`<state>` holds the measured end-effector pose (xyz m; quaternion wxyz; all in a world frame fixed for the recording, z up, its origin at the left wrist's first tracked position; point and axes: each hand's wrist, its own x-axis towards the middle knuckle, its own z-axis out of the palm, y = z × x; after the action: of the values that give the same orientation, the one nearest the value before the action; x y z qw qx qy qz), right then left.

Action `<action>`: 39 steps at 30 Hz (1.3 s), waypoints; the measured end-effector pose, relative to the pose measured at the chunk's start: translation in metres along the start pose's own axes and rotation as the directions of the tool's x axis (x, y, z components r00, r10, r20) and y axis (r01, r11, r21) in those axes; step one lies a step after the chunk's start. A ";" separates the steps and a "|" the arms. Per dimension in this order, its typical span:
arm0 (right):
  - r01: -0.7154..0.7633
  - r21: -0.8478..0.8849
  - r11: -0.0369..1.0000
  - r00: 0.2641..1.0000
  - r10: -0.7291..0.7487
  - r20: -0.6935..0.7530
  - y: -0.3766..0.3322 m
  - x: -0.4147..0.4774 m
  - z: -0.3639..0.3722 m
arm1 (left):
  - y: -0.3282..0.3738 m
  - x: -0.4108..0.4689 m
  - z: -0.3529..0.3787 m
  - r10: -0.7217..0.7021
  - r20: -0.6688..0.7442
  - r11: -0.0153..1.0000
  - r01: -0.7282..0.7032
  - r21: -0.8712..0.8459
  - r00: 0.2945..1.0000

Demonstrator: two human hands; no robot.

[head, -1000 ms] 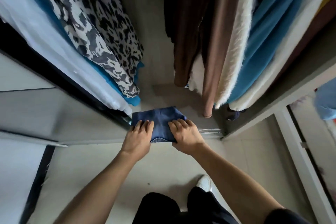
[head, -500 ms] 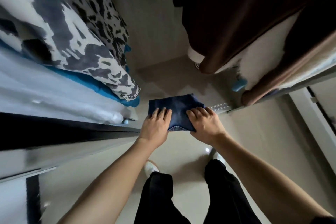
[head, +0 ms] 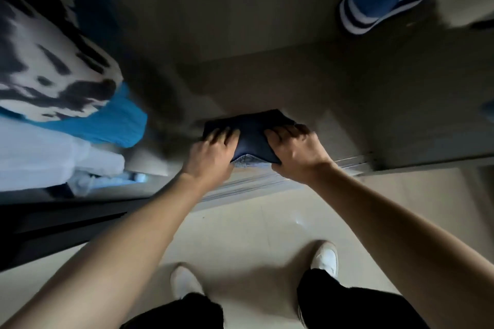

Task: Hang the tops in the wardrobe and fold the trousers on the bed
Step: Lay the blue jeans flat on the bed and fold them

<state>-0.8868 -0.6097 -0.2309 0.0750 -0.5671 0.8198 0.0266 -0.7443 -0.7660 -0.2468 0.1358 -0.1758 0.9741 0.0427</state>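
Your left hand (head: 211, 155) grips the folded denim trousers (head: 251, 136) at their 8 o'clock edge and your right hand (head: 296, 152) at 4 o'clock, fingers curled together over the top. The bundle is at the wardrobe floor (head: 320, 88), front edge.

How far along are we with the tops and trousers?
Done: the denim trousers look folded into a bundle, and a patterned top and a blue garment hang at the left. In hand: left hand and right hand both hold that bundle low at the wardrobe floor. Left: releasing it; bed and other clothes are out of view.
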 end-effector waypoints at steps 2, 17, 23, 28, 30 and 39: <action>0.022 -0.032 0.999 0.995 -0.025 -0.098 0.009 0.027 0.026 | -0.011 0.023 0.021 -0.035 -0.084 0.999 0.035 0.004 0.996; 0.085 -0.074 0.994 0.947 -0.104 -0.305 0.003 0.072 0.324 | -0.048 0.079 0.300 0.086 -0.418 0.978 0.004 0.210 0.904; 0.099 -0.025 0.995 0.947 -0.102 -0.304 0.017 0.123 0.318 | -0.070 0.121 0.292 -0.008 -0.451 0.985 0.085 0.149 0.893; 0.096 0.104 0.990 0.983 -0.078 -0.166 0.007 0.133 0.292 | -0.083 0.119 0.270 -0.091 -0.250 0.972 0.140 0.189 0.964; 0.191 0.096 0.977 0.954 -0.161 -0.253 0.009 0.134 0.290 | -0.093 0.113 0.263 -0.082 -0.281 0.970 0.141 0.197 0.956; -0.003 -0.015 1.000 0.986 0.001 -0.165 -0.044 0.229 0.285 | -0.168 0.135 0.270 -0.331 -0.253 0.893 0.388 0.226 0.909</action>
<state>-0.8983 -0.8003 -0.5454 0.0026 -0.5671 0.8235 -0.0140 -0.7394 -0.9328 -0.5497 0.0615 -0.3369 0.9297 -0.1358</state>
